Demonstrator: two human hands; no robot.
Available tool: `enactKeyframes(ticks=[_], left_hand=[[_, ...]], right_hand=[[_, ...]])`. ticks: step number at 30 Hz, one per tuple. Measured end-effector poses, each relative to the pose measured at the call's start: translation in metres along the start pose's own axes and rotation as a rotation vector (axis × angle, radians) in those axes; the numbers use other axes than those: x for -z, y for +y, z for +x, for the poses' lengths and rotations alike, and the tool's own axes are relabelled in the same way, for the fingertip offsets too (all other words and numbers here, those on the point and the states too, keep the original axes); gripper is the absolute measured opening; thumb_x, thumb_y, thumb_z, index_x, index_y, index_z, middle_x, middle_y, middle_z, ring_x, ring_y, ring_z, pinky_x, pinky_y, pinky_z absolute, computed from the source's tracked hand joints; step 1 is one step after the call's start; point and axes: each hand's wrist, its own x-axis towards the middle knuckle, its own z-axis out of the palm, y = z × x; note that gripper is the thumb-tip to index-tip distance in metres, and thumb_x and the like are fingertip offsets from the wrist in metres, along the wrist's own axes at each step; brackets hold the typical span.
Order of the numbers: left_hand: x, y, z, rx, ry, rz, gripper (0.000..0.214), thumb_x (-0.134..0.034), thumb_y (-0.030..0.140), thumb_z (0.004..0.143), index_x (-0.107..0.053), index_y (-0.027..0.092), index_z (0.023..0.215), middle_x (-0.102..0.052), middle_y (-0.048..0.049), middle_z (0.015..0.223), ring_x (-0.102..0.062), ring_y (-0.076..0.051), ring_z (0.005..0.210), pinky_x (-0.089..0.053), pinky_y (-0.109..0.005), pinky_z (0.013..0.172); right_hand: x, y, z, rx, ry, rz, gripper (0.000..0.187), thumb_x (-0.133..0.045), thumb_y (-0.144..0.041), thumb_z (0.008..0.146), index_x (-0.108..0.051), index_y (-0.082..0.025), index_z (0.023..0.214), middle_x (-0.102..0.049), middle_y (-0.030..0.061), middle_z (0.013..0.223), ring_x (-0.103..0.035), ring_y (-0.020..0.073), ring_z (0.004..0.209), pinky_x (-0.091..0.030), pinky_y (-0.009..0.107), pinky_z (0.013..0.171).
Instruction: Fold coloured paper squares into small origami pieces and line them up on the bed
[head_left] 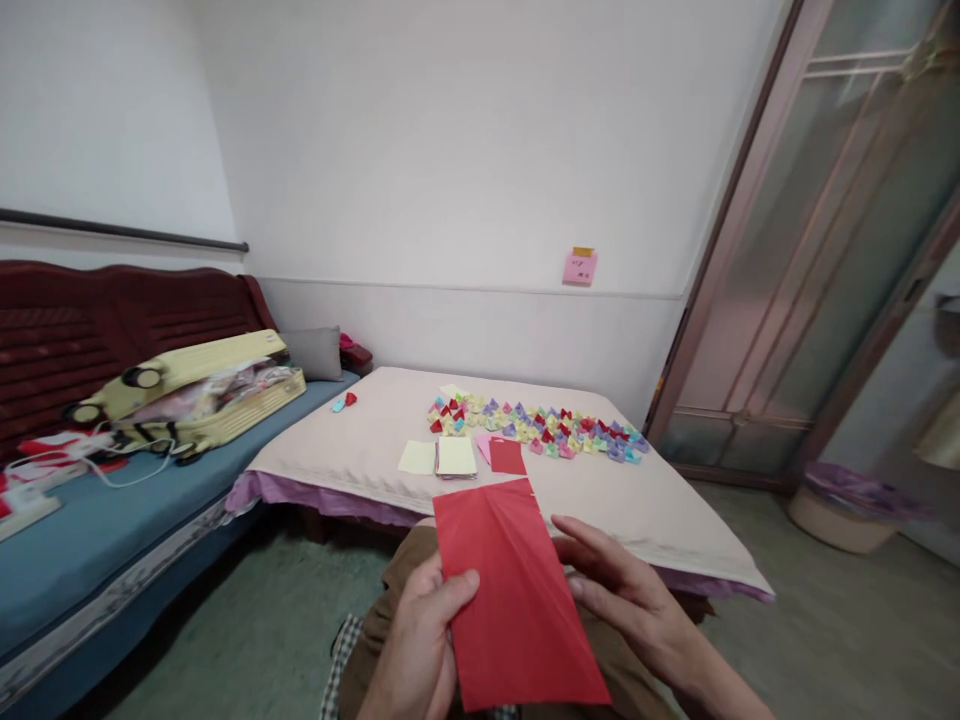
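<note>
A red sheet of paper (517,600) with creases running across it is held upright and slightly tilted above my lap. My left hand (424,640) grips its left edge, thumb in front and the other fingers hidden behind. Beside the right edge is my right hand (630,590), its fingers stretched and apart; whether the fingertips touch the paper I cannot tell. Beyond the sheet, a stack of pale yellow square papers (456,456) lies on the covered table (360,445), with another yellow sheet (417,457) and a smaller red piece of paper (508,456) beside it.
Many small folded paper pieces (547,425) in several colours spread across the table's far side. Two small pieces (344,402) lie at the left. An open yellow suitcase (217,390) rests on the blue-covered bench (172,490). A waste bin (840,515) stands right.
</note>
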Motion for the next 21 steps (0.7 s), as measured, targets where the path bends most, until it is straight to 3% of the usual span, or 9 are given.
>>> enactKeyframes(ticks=[3,7,16,21], left_hand=[[0.001,-0.005,-0.001,-0.008,-0.012,0.011,0.052,-0.066,0.012,0.075,-0.057,0.014,0.126,-0.072,-0.0139,0.106,-0.066,-0.029,0.100,-0.051,-0.040,0.087],[0.000,-0.007,-0.001,0.013,-0.009,0.060,0.056,-0.067,0.013,0.075,-0.055,0.015,0.130,-0.072,-0.0139,0.106,-0.067,-0.030,0.100,-0.051,-0.041,0.086],[-0.006,-0.003,-0.008,0.013,-0.067,0.181,0.046,-0.069,0.021,0.075,-0.063,0.018,0.121,-0.070,-0.0127,0.114,-0.066,-0.029,0.101,-0.051,-0.036,0.085],[-0.004,-0.005,-0.005,0.031,-0.032,0.204,0.048,-0.069,0.022,0.075,-0.062,0.017,0.122,-0.072,-0.0123,0.107,-0.067,-0.029,0.097,-0.053,-0.036,0.080]], right_hand=[[-0.003,-0.005,-0.001,0.027,-0.085,0.002,0.030,-0.062,-0.034,0.087,-0.068,-0.032,0.116,-0.068,0.0069,0.119,-0.063,0.0235,0.109,-0.048,0.036,0.093],[-0.007,-0.013,0.001,0.049,-0.199,0.030,0.024,-0.058,-0.032,0.089,-0.072,-0.031,0.109,-0.072,0.0060,0.111,-0.066,0.0214,0.101,-0.050,0.033,0.088],[-0.009,-0.006,0.000,0.049,-0.048,0.097,0.016,-0.065,-0.030,0.083,-0.077,-0.030,0.095,-0.076,0.0033,0.089,-0.069,0.0185,0.076,-0.052,0.027,0.070],[-0.011,-0.008,0.003,0.018,0.039,0.183,0.012,-0.071,-0.032,0.078,-0.078,-0.026,0.084,-0.075,0.0040,0.079,-0.066,0.0187,0.069,-0.050,0.027,0.064]])
